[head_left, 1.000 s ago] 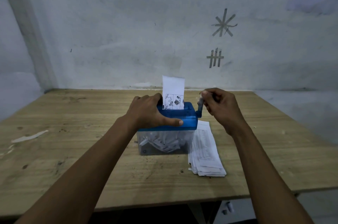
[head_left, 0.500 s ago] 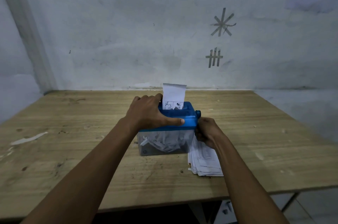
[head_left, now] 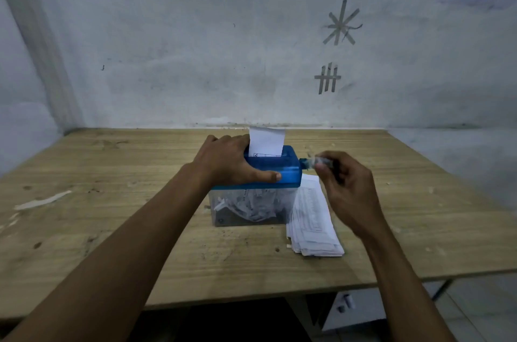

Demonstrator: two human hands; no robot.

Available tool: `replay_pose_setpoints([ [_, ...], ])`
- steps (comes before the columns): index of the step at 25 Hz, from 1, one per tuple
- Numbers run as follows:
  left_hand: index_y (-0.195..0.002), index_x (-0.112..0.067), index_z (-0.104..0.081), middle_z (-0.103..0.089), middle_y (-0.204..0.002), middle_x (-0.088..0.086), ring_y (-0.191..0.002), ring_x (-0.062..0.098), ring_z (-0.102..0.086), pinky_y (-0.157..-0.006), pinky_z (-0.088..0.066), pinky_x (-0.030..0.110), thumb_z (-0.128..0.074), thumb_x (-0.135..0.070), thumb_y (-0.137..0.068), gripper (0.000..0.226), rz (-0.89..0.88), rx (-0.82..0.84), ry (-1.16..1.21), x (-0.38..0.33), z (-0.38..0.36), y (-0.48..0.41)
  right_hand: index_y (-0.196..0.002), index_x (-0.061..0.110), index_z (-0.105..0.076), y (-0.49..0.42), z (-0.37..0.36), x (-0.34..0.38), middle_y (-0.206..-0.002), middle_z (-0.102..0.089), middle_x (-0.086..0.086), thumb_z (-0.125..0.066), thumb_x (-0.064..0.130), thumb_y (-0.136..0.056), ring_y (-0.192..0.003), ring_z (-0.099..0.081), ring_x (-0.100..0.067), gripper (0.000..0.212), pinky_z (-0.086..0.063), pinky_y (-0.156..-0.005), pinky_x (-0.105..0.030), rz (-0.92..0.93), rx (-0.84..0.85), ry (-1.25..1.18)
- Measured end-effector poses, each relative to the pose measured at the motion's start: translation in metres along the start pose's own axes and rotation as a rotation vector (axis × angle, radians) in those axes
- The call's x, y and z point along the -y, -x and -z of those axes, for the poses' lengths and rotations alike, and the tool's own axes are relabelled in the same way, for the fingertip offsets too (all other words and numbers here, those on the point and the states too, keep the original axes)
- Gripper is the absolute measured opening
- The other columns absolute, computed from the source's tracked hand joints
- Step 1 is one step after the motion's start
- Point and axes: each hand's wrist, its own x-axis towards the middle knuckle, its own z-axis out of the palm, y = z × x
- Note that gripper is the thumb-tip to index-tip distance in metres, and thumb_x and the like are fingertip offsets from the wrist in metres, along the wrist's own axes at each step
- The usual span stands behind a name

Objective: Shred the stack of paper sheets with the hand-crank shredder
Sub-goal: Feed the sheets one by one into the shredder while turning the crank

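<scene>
A small hand-crank shredder [head_left: 285,169] stands on the wooden table [head_left: 112,216], about midway across and toward the far side. It has a blue top over a clear bin [head_left: 223,216], and the bin is packed with white paper shreds [head_left: 251,206]. One paper sheet [head_left: 267,140] stands upright in the slot, with only a sliver of its print showing above the blue.

The left hand [head_left: 229,160] clamps the top of the shredder, with the thumb laid along the near face and the fingers curled over the far left edge. The right hand [head_left: 344,182] is just right of the shredder. Its fingertips are closed in a pinch on the crank handle [head_left: 307,163], which sticks out sideways; that spot is blurred, so the exact finger placement is unclear.

The stack of paper sheets [head_left: 313,218] lies flat on the table, touching the bin's right side and running toward the near edge. A white scrap [head_left: 42,200] lies far to the left. On the wall behind are a tape asterisk [head_left: 341,23] and tape tally marks [head_left: 328,78].
</scene>
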Motion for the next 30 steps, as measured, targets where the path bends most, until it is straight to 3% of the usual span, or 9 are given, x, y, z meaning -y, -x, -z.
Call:
replay_pose_setpoints([
  [2,-0.124,-0.034,-0.053,-0.064,-0.112,-0.014,-0.089,0.012,-0.051,-0.087,-0.033,0.037,-0.036,-0.102,-0.055,0.098,-0.019,-0.002,0.014,0.002,-0.002,0.001,-0.098,0.015,-0.071,-0.027,-0.001,0.008,-0.087,-0.075,0.007,-0.066,0.015,-0.096,-0.083,-0.069,-0.005,0.005,-0.052,-0.075,-0.015,0.030,-0.007,-0.002],
  [5,-0.116,-0.032,-0.053,-0.062,-0.102,-0.015,-0.086,0.012,-0.054,-0.083,-0.036,0.035,-0.039,-0.102,-0.055,0.094,-0.047,-0.021,0.021,0.001,-0.001,0.003,-0.089,0.008,-0.072,-0.067,-0.013,-0.001,-0.069,-0.069,0.003,-0.061,0.019,-0.100,-0.059,-0.056,-0.008,0.019,-0.045,-0.057,-0.020,-0.126,-0.003,-0.125],
  [9,-0.111,-0.031,-0.054,-0.061,-0.099,-0.017,-0.083,0.010,-0.058,-0.070,-0.044,0.029,-0.047,-0.097,-0.056,0.086,-0.040,-0.029,0.096,0.001,0.000,0.004,-0.078,0.011,-0.072,-0.087,-0.036,-0.043,-0.074,-0.063,-0.011,-0.065,0.024,-0.097,-0.073,-0.050,-0.026,0.024,-0.041,-0.064,-0.036,-0.469,0.019,-0.222],
  [14,-0.092,-0.029,-0.050,-0.059,-0.083,-0.014,-0.070,0.006,-0.055,-0.060,-0.038,0.027,-0.040,-0.104,-0.057,0.083,-0.017,-0.091,0.042,-0.003,-0.002,0.004,-0.103,0.000,-0.066,-0.064,-0.047,-0.066,-0.095,-0.062,-0.022,-0.053,0.011,-0.101,-0.078,-0.053,-0.030,0.017,-0.044,-0.067,-0.041,-0.669,0.009,-0.333],
  [17,-0.093,-0.030,-0.053,-0.058,-0.085,-0.015,-0.072,0.007,-0.055,-0.061,-0.039,0.029,-0.042,-0.102,-0.058,0.081,0.026,-0.097,0.051,-0.006,-0.003,0.006,-0.106,-0.005,-0.064,-0.053,-0.046,-0.063,-0.082,-0.057,-0.019,-0.051,0.012,-0.101,-0.060,-0.047,-0.021,0.021,-0.038,-0.054,-0.032,-0.714,0.007,-0.264],
  [20,-0.100,-0.031,-0.055,-0.061,-0.091,-0.013,-0.076,0.010,-0.058,-0.068,-0.048,0.032,-0.035,-0.106,-0.055,0.090,0.040,-0.104,0.040,-0.005,-0.005,0.006,-0.084,0.008,-0.060,-0.033,-0.041,-0.053,-0.062,-0.051,-0.008,-0.047,0.019,-0.102,-0.047,-0.038,-0.014,0.025,-0.029,-0.045,-0.025,-0.773,0.120,-0.125],
  [25,-0.103,-0.030,-0.056,-0.063,-0.093,-0.013,-0.077,0.010,-0.059,-0.071,-0.047,0.033,-0.031,-0.106,-0.054,0.094,0.006,-0.101,0.026,-0.005,-0.006,0.002,-0.065,0.018,-0.053,0.014,-0.020,-0.028,-0.057,-0.048,0.004,-0.044,0.027,-0.102,-0.053,-0.041,-0.008,0.040,-0.035,-0.055,-0.030,-0.367,0.057,0.162],
  [28,-0.106,-0.029,-0.055,-0.063,-0.095,-0.013,-0.079,0.011,-0.059,-0.077,-0.048,0.035,-0.026,-0.106,-0.051,0.099,-0.010,-0.088,0.017,-0.005,-0.005,0.000,-0.081,0.013,-0.061,0.010,0.003,-0.001,-0.062,-0.050,0.005,-0.053,0.037,-0.102,-0.055,-0.042,-0.004,0.033,-0.035,-0.052,-0.018,-0.168,0.137,0.141],
  [30,-0.107,-0.029,-0.055,-0.062,-0.096,-0.013,-0.080,0.011,-0.059,-0.079,-0.047,0.036,-0.025,-0.106,-0.051,0.099,-0.024,-0.073,0.016,-0.003,-0.004,0.000,-0.089,0.014,-0.063,0.003,0.008,0.006,-0.068,-0.058,0.002,-0.060,0.029,-0.100,-0.060,-0.049,-0.007,0.019,-0.041,-0.055,-0.018,-0.056,0.130,0.096],
])
